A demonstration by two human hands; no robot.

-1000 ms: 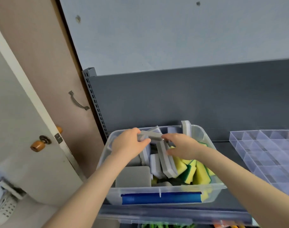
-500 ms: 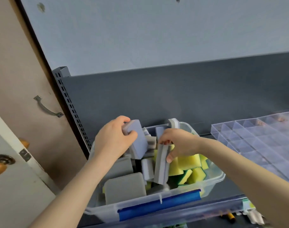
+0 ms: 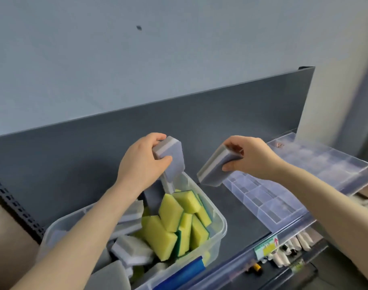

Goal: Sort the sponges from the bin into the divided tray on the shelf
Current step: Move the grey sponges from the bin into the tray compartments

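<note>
A clear plastic bin point(image 3: 217, 233) at the lower left holds several yellow-green sponges point(image 3: 172, 222) and grey sponges point(image 3: 132, 248). My left hand point(image 3: 141, 164) grips one grey sponge point(image 3: 171, 154) above the bin's far end. My right hand point(image 3: 252, 158) holds a second grey sponge point(image 3: 216, 166) in the air between the bin and the clear divided tray point(image 3: 283, 191), which lies on the dark shelf to the right. The tray's near compartments look bare; its far end is blurred.
The dark shelf back panel point(image 3: 95, 147) rises behind the bin and tray. The shelf's front edge point(image 3: 264, 245) carries a label, with small items on the level below. A perforated upright point(image 3: 13, 206) stands at the far left.
Both hands have lifted out of the bin, each with a grey sponge. The right hand has swung right toward the tray, and the view has turned right.
</note>
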